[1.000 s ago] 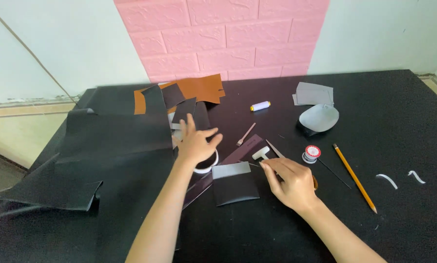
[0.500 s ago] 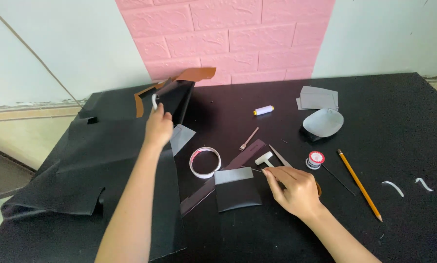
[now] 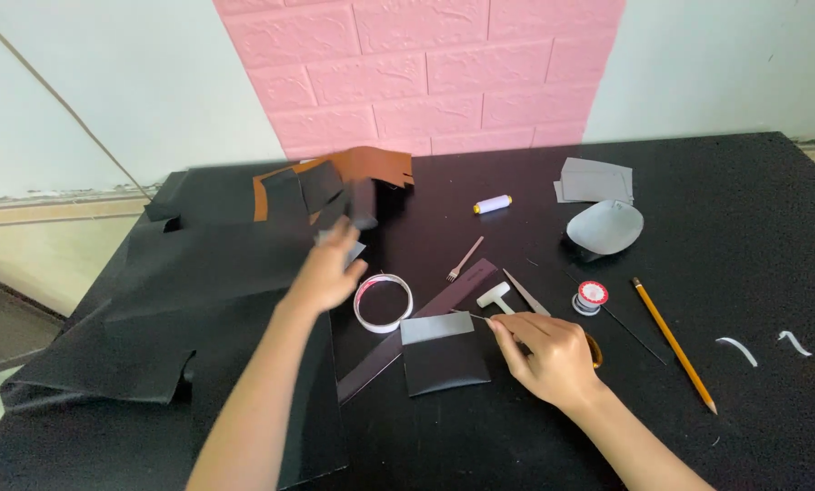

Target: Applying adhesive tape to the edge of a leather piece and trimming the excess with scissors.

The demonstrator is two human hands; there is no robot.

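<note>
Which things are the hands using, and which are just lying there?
In use:
left hand lifting a blurred dark piece
right hand holding a thin needle-like tool at the dark folded piece

Lying about:
pencil
white thread spool
tape ring
small fork tool

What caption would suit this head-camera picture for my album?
Left hand lifts a dark piece; right hand holds a thin tool beside a black pocket.

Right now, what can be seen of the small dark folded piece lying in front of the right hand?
The folded piece is a small, roughly square dark sheet, leather-like, with a grey band along its top edge. It lies flat on the black table, its left edge overlapping a long dark strip. The right hand is beside its upper right corner.
</note>
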